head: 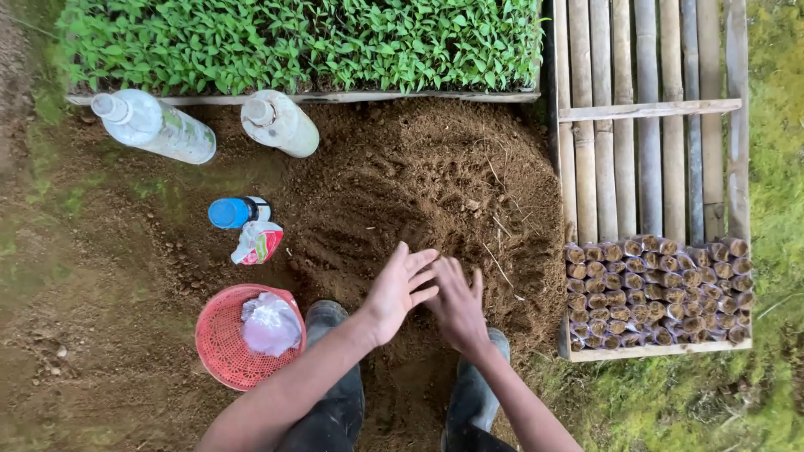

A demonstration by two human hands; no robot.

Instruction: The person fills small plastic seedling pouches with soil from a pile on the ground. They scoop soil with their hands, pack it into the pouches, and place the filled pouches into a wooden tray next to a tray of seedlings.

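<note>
Hovering over the loose soil mound point(435, 192), the left hand point(398, 293) and right hand point(456, 305) overlap at the fingers, each grip wide and empty; a red basket point(219, 343) sits beside the left forearm.

An outdoor plant nursery: seedling tray point(301, 42), soil heap point(435, 192), soil-filled pots point(657, 293).

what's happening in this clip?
A person in rubber boots stands over a mound of loose brown soil, with the left hand and right hand brushing together above it, both empty. A bamboo rack holds rows of small soil-filled pots. Two plastic bottles and a red basket sit nearby, below a seedling tray.
</note>
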